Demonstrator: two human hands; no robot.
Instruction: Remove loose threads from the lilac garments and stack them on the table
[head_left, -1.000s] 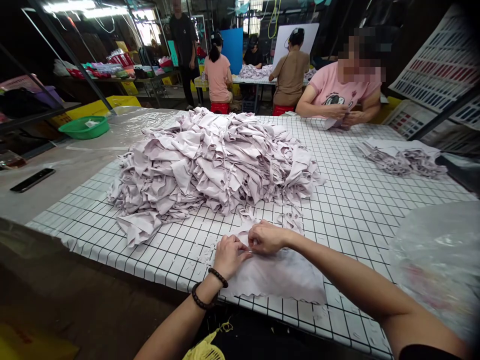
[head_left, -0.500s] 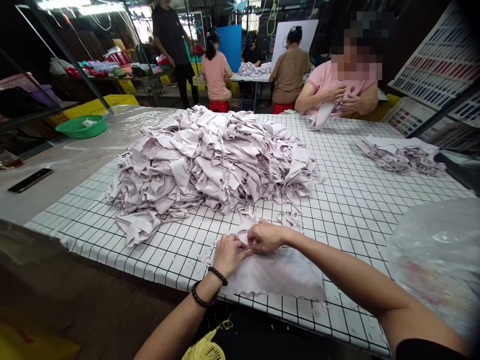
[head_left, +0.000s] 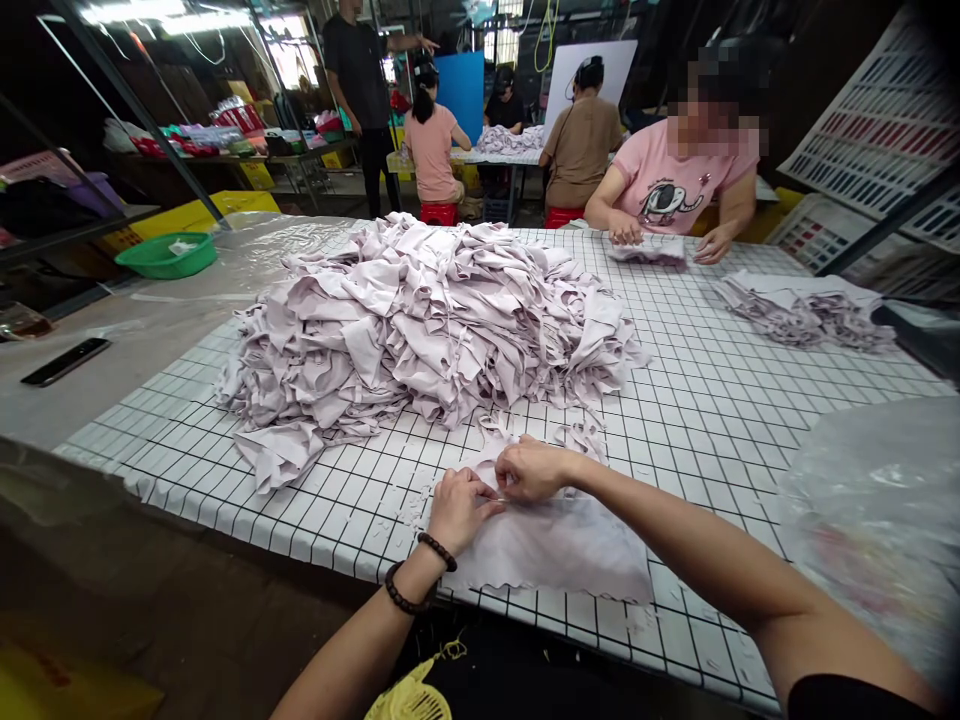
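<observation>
With left hand (head_left: 459, 508) and right hand (head_left: 531, 470) — fingertips close together — pinching pale cloth piece (head_left: 559, 550), exact hold too small to tell. Resting forearms low over checked tablecloth (head_left: 705, 440), holding piece flat near its front edge — on near side of big cloth heap (head_left: 427, 320). Wearing dark bracelets (head_left: 405, 590) on left wrist.

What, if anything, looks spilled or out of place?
Small white scraps lie scattered on the checked tablecloth beside the left hand, as if spilled. One fabric piece juts untidily from the heap. I see no obvious damage.
</observation>
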